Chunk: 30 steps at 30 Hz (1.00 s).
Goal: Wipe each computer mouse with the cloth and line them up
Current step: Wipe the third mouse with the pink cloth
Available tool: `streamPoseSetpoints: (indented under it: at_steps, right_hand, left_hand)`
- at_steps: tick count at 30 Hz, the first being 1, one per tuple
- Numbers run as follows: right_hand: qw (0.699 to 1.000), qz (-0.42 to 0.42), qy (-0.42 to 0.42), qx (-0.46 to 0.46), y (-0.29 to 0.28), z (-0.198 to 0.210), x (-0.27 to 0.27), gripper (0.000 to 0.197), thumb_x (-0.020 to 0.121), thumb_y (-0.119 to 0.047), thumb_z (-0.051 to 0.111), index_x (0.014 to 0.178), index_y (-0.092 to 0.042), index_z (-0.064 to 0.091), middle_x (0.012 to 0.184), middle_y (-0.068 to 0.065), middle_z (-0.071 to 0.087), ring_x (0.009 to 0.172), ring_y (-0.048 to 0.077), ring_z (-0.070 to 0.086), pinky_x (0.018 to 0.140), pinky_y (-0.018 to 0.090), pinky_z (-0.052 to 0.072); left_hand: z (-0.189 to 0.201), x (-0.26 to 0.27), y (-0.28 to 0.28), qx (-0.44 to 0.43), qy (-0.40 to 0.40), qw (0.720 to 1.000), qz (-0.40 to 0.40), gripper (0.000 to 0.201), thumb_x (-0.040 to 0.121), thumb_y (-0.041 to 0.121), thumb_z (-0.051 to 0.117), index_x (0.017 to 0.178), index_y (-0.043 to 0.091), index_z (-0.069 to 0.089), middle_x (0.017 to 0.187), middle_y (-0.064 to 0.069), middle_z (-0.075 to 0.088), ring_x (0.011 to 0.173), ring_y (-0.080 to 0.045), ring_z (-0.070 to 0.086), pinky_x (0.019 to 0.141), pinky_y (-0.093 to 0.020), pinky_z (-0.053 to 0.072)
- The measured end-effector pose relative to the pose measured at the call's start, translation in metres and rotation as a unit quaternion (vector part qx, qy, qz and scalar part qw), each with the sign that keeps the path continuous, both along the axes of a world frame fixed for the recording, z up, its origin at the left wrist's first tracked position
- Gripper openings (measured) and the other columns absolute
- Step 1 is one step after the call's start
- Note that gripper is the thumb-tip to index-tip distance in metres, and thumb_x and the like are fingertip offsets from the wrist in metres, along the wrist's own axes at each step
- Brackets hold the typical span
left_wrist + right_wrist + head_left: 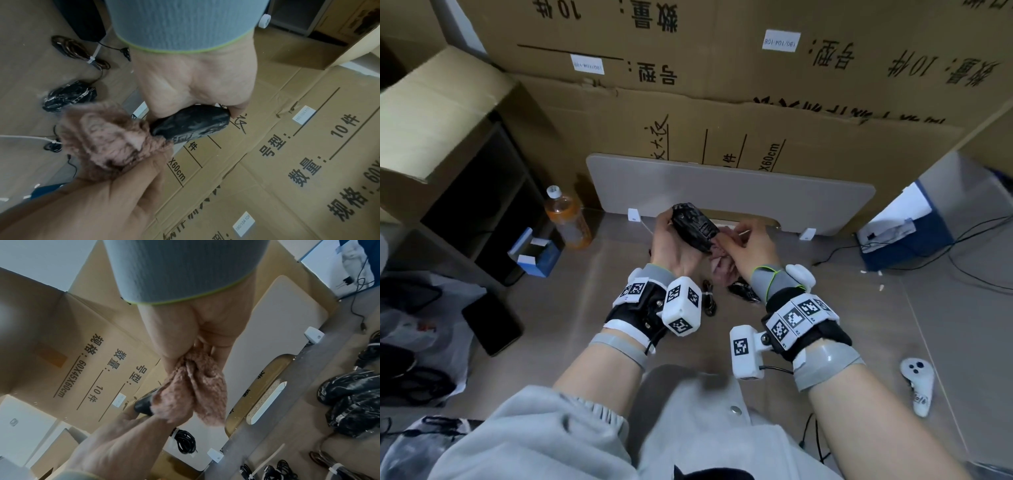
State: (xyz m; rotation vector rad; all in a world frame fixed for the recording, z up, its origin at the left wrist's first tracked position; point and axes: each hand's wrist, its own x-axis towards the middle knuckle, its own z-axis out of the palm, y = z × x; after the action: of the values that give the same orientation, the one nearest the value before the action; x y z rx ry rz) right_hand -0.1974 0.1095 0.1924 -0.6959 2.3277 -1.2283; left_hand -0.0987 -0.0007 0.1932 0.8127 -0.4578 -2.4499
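My left hand (674, 240) grips a black patterned mouse (693, 226) lifted above the floor. My right hand (751, 245) pinches a pink fluffy cloth (720, 251) that touches the mouse's near end. The left wrist view shows the mouse (191, 124) under the palm, with the cloth (107, 142) bunched against its tip. In the right wrist view the cloth (197, 386) hangs from my fingers and covers most of the held mouse (144, 404). Another black mouse (744, 291) lies on the floor below my hands, and two black mice (353, 402) show on the floor in that wrist view.
Tied cable bundles (709, 298) lie on the floor. A grey board (722, 185) leans on stacked cardboard boxes (756, 85) behind. An orange drink bottle (566, 219), a blue box (536, 255) and a black slab (491, 322) are left. A white controller (917, 383) and loose cables lie right.
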Motion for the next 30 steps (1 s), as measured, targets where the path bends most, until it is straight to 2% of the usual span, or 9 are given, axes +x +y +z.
streamPoseSetpoints:
  at_steps: [4,6,8,12,15,18,24,27,30]
  right_hand:
    - [0.998,0.054,-0.038,0.0,0.0,0.006,0.005,0.037,0.078,-0.042,0.081,0.101,-0.02,0.064,0.097,-0.007,0.067,0.09,0.016,0.065,0.068,0.027,0.053]
    - [0.995,0.09,-0.051,0.005,0.003,0.009,0.004,0.044,0.073,-0.032,0.086,0.11,-0.02,0.065,0.101,-0.01,0.065,0.094,0.011,0.063,0.058,0.013,0.051]
    - [0.992,0.119,-0.024,0.016,0.004,0.01,-0.001,0.049,0.07,-0.021,0.088,0.115,-0.02,0.067,0.102,-0.013,0.063,0.096,0.009,0.062,0.065,0.009,0.047]
    - [0.995,0.092,0.046,0.007,0.006,0.009,-0.006,0.042,0.062,-0.023,0.092,0.098,-0.02,0.071,0.09,-0.011,0.069,0.078,0.001,0.06,0.062,0.004,0.04]
    - [0.994,0.079,0.066,-0.017,0.002,0.012,-0.007,0.04,0.061,-0.03,0.092,0.093,-0.023,0.07,0.087,-0.012,0.069,0.074,-0.004,0.057,0.062,0.006,0.041]
    - [0.992,0.082,0.089,-0.032,0.0,0.022,-0.013,0.036,0.063,-0.03,0.089,0.091,-0.028,0.067,0.086,-0.016,0.066,0.075,0.005,0.06,0.068,0.019,0.048]
    - [0.992,0.102,0.051,-0.059,0.004,0.018,-0.032,0.025,0.076,-0.024,0.083,0.097,-0.025,0.071,0.095,-0.006,0.072,0.084,0.014,0.066,0.077,0.021,0.052]
    - [0.993,0.064,0.097,-0.037,0.01,0.013,-0.052,0.016,0.081,-0.021,0.075,0.096,-0.024,0.07,0.092,-0.005,0.072,0.087,0.019,0.067,0.077,0.025,0.05]
    - [0.994,0.044,0.096,-0.04,0.019,0.012,-0.067,0.015,0.086,-0.023,0.072,0.101,-0.026,0.07,0.098,-0.003,0.072,0.092,0.02,0.067,0.083,0.027,0.051]
  left_hand:
    - [0.009,-0.002,0.006,0.001,-0.006,1.0,-0.005,0.04,0.102,0.045,0.037,0.097,0.008,0.053,0.075,-0.012,0.063,0.076,-0.03,0.062,0.072,-0.041,0.056]
    - [0.009,-0.004,0.009,-0.002,-0.033,0.999,-0.012,0.044,0.101,0.045,0.038,0.088,0.006,0.054,0.065,-0.012,0.064,0.062,-0.028,0.067,0.06,-0.038,0.059]
    - [0.007,-0.007,0.012,0.005,-0.045,0.999,0.006,0.041,0.1,0.043,0.043,0.081,0.008,0.053,0.071,-0.011,0.058,0.057,-0.025,0.063,0.056,-0.035,0.058]
    - [0.0,-0.013,0.018,-0.005,-0.07,0.997,-0.026,0.04,0.101,0.041,0.047,0.078,0.009,0.055,0.077,-0.01,0.056,0.056,-0.022,0.065,0.059,-0.027,0.056]
    - [-0.001,-0.014,0.026,-0.027,-0.052,0.987,-0.148,0.057,0.1,0.048,0.035,0.103,0.001,0.069,0.101,-0.02,0.073,0.089,-0.03,0.075,0.086,-0.04,0.054]
    - [-0.008,-0.017,0.034,-0.085,-0.14,0.969,-0.183,0.049,0.101,0.051,0.035,0.115,0.015,0.065,0.105,-0.014,0.074,0.099,-0.029,0.069,0.095,-0.045,0.052]
    - [-0.011,-0.022,0.041,-0.073,-0.113,0.977,-0.167,0.04,0.103,0.046,0.038,0.099,0.015,0.064,0.096,-0.007,0.064,0.083,-0.022,0.065,0.084,-0.035,0.05]
    - [-0.01,-0.019,0.043,-0.063,-0.06,0.98,-0.177,0.049,0.085,0.045,0.046,0.112,0.012,0.069,0.107,-0.012,0.066,0.097,-0.026,0.063,0.098,-0.044,0.04]
    - [-0.011,-0.019,0.043,-0.059,-0.083,0.983,-0.152,0.05,0.088,0.053,0.047,0.113,0.015,0.067,0.099,-0.011,0.066,0.092,-0.026,0.06,0.092,-0.042,0.042]
